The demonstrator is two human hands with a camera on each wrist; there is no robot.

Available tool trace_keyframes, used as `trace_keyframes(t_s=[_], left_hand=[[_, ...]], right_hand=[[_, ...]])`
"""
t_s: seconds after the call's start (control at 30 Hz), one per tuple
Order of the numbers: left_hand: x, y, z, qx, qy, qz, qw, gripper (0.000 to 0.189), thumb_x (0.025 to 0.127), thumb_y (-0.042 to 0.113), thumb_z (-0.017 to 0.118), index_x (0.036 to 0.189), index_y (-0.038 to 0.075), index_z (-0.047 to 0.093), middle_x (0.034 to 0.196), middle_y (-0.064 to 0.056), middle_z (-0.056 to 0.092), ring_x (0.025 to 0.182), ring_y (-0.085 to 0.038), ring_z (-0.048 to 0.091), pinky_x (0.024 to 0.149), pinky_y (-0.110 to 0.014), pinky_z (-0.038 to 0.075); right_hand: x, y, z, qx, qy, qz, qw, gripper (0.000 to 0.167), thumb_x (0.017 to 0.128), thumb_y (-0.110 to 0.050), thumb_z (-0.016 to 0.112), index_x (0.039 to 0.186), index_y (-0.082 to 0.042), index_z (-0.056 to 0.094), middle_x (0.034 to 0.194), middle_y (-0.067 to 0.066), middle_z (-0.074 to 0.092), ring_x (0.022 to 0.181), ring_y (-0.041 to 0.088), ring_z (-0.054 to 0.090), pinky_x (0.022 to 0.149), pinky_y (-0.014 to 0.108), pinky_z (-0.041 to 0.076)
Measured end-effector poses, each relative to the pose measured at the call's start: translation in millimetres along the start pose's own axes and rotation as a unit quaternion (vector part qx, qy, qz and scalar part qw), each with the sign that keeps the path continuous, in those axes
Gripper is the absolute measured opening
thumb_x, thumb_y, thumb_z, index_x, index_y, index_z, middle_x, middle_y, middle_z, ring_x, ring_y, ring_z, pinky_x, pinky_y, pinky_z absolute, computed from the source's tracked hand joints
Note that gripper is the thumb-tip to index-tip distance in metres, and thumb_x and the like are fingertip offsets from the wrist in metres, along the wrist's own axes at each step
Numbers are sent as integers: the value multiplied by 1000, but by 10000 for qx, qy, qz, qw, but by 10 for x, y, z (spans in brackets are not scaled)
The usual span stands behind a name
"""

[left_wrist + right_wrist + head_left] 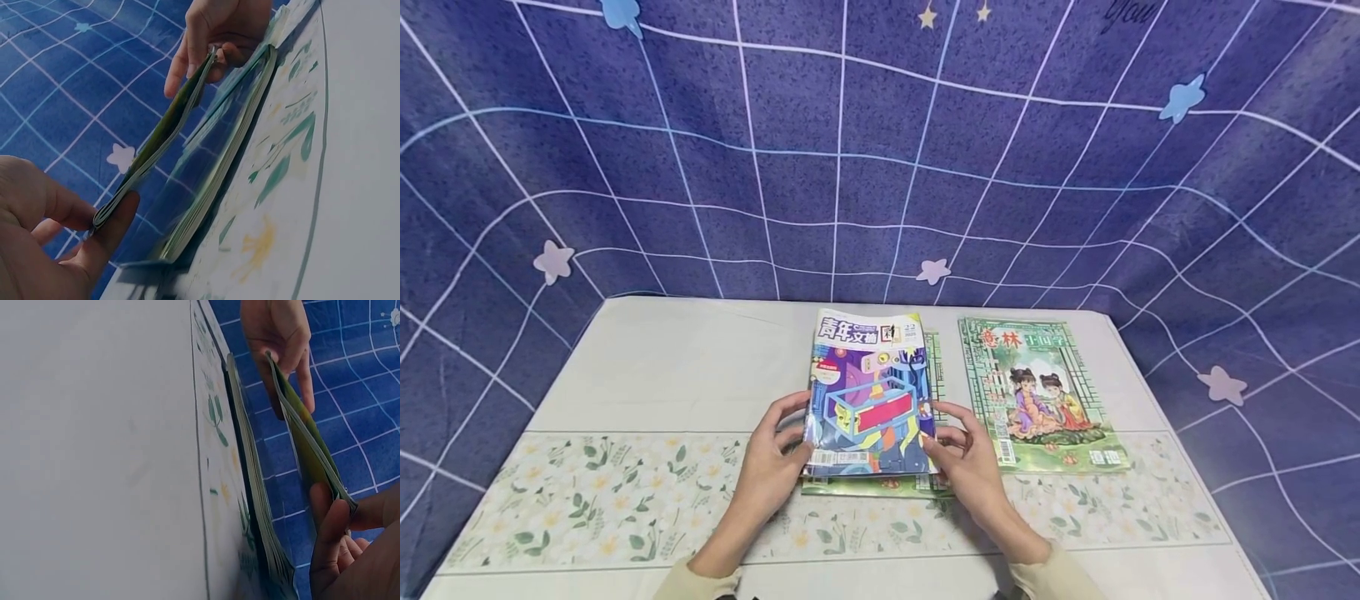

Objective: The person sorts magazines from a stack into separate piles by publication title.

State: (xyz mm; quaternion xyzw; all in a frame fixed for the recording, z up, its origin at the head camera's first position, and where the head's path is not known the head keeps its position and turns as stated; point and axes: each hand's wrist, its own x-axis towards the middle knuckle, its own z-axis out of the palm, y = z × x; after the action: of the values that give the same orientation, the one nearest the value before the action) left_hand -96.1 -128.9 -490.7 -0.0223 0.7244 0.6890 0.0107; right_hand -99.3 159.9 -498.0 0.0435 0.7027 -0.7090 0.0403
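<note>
A purple and blue illustrated magazine point(872, 408) is held between both hands above a pile of magazines. My left hand point(775, 454) pinches its left edge, thumb on one face and fingers on the other, as the left wrist view shows at lower left. On the opposite edge, my right hand point(966, 458) pinches it likewise. Both wrist views show the magazine point(156, 144) edge-on, bowed slightly, with a gap between it and the pile point(259, 487). Green covers point(868, 487) of that pile peek out below and to the right; the rest is hidden.
To the right lies another stack of green magazines point(1048, 400), its top cover showing two drawn figures. White cloth with a floral band point(602, 500) covers the table. A blue curtain point(820, 183) with a white grid and stars hangs behind and along the sides.
</note>
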Motion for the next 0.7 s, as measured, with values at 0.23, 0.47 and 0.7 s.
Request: trace_keyframes(t_s=[0.23, 0.47, 0.7], left_hand=[[5, -6, -117, -41, 91, -35, 9999, 68, 97, -19, 60, 158, 12, 54, 164, -13, 47, 126, -35, 70, 89, -27, 64], [41, -11, -270, 156, 97, 7, 9998, 69, 97, -18, 59, 159, 11, 52, 165, -11, 47, 123, -21, 71, 91, -28, 65], [99, -18, -450, 517, 152, 99, 9985, 70, 97, -17, 60, 161, 11, 51, 165, -13, 47, 123, -22, 70, 94, -24, 62]], right_hand=[[29, -8, 121, -169, -38, -224, 9996, 55, 98, 9, 77, 147, -12, 66, 103, 21, 79, 67, 13, 74, 50, 26, 55], [58, -20, 266, -80, -185, -434, 9989, 54, 98, 11, 75, 147, -9, 65, 102, 22, 77, 61, 12, 68, 50, 25, 51], [115, 5, 436, -188, -317, -599, 9975, 52, 99, 12, 73, 147, -8, 65, 97, 16, 76, 60, 11, 64, 51, 24, 52]])
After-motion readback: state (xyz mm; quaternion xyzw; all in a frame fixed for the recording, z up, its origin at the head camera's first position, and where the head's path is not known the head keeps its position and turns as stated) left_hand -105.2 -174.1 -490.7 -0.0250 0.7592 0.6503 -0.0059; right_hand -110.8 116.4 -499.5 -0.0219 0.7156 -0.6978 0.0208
